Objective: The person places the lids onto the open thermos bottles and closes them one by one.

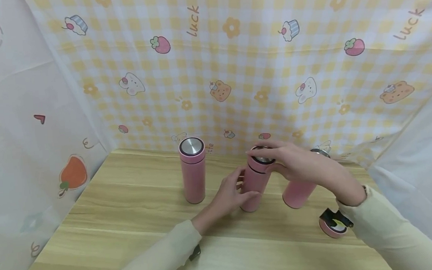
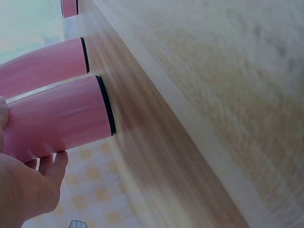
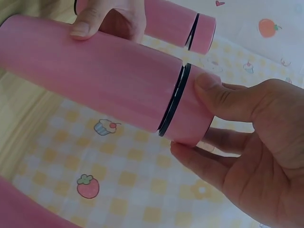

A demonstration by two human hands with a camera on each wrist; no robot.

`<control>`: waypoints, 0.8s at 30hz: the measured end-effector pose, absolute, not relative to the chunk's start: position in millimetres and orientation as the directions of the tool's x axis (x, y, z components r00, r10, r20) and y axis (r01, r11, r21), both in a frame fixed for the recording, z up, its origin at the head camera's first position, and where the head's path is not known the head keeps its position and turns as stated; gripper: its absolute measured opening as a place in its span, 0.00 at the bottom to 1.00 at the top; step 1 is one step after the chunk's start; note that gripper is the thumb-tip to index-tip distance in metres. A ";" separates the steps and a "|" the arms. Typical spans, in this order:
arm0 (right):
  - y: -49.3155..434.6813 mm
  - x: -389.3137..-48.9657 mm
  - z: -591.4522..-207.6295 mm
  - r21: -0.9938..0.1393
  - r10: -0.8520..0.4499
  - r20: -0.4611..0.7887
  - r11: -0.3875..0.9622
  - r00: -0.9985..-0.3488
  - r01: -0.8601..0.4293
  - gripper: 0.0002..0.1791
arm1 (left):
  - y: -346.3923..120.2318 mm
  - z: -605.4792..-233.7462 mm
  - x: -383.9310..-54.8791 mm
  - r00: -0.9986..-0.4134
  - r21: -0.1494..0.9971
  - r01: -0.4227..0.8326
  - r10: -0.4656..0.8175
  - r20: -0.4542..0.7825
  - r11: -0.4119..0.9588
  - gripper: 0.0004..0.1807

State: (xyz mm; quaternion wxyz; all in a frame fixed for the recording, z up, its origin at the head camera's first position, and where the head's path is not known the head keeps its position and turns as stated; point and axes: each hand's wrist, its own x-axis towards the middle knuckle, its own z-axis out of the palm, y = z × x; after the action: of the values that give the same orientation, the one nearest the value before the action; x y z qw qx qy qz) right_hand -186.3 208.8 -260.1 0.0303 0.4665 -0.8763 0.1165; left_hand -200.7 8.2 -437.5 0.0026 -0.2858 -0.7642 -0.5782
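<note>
A pink thermos flask (image 1: 255, 184) with a steel-topped pink lid (image 3: 202, 102) stands upright on the table, between two other flasks. My left hand (image 1: 229, 194) grips its body from the left, thumb across the front, as the right wrist view also shows. At the top, my right hand (image 1: 291, 159) holds the lid, thumb on one side and fingers on the other. A black ring and a thin gap show between lid and body in the right wrist view. My right hand and forearm partly hide the pink flask (image 1: 298, 193) on the right.
Another lidded pink flask (image 1: 194, 176) stands to the left on the wooden table (image 1: 145, 198). A loose pink lid (image 1: 331, 229) lies near my right sleeve, partly covered by a black object at the cuff. A checked cloth (image 1: 210, 60) hangs behind the table.
</note>
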 end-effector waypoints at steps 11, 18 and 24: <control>203.5 -183.8 -261.3 -0.045 -0.807 0.214 0.555 -0.550 -0.831 0.32 | 8.2 -436.5 -201.6 -0.839 0.886 0.432 0.436 0.327 0.167 0.33; 201.3 -181.9 -265.1 -0.019 -0.799 0.270 0.553 -0.537 -0.833 0.29 | 8.5 -435.8 -200.6 -0.842 0.890 0.424 0.433 0.320 0.166 0.32; 200.4 -179.4 -264.9 0.004 -0.776 0.270 0.593 -0.570 -0.805 0.29 | 8.8 -436.4 -200.8 -0.841 0.887 0.429 0.434 0.323 0.170 0.33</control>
State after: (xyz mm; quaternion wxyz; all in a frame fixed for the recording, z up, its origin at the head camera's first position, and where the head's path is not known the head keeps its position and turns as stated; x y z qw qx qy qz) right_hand -179.4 200.4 -264.9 0.1224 0.4473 -0.8839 0.0597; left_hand -200.8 8.8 -436.4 -0.0025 -0.2821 -0.7650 -0.5790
